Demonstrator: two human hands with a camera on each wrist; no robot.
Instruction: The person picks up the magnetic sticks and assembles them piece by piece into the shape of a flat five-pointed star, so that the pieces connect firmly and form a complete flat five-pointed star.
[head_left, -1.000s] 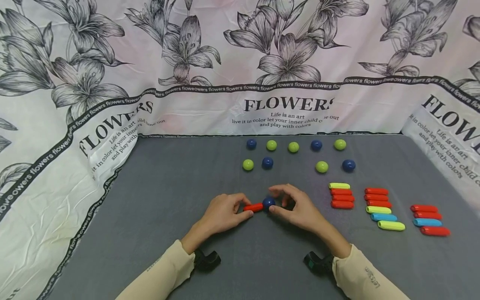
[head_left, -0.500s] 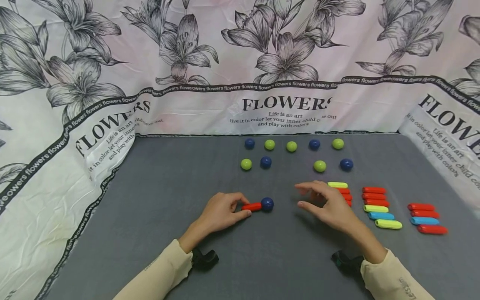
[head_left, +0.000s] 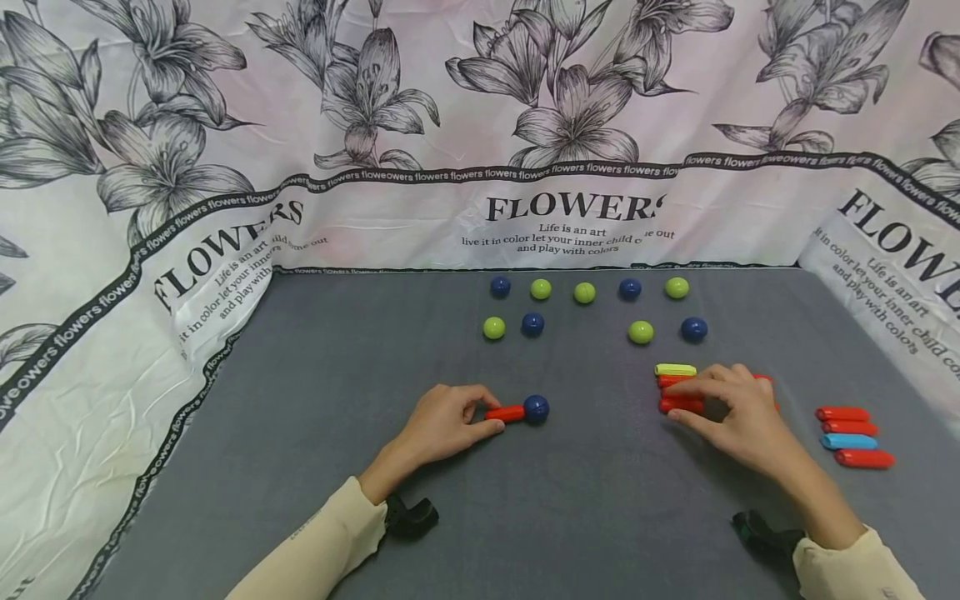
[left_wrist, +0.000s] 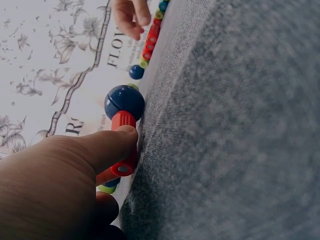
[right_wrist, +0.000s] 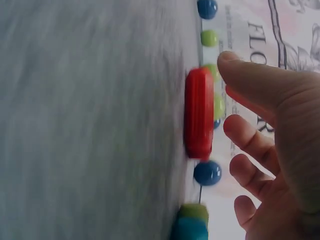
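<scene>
My left hand [head_left: 444,425] pinches a short red rod [head_left: 506,413] between thumb and fingers, low over the grey table. A dark blue ball [head_left: 536,408] sits against the rod's right end; in the left wrist view the ball [left_wrist: 124,102] touches the rod [left_wrist: 123,120]. My right hand [head_left: 738,417] hovers at the left stack of rods, thumb and fingers apart, beside a red rod [head_left: 681,405]. In the right wrist view that red rod [right_wrist: 199,114] lies clear of the right hand [right_wrist: 280,130], with nothing between the fingers. The hand hides most of the middle stack.
Green and blue balls lie in two rows at the back, among them a green ball [head_left: 641,332] and a blue ball [head_left: 693,329]. A yellow rod [head_left: 675,369] tops the left stack. Farther right lie red rods and a blue rod [head_left: 849,442]. A flower-printed cloth [head_left: 390,221] borders the table.
My right hand has let go of the blue ball and moved right to the rods. The left hand stays in place, still pinching the red rod.
</scene>
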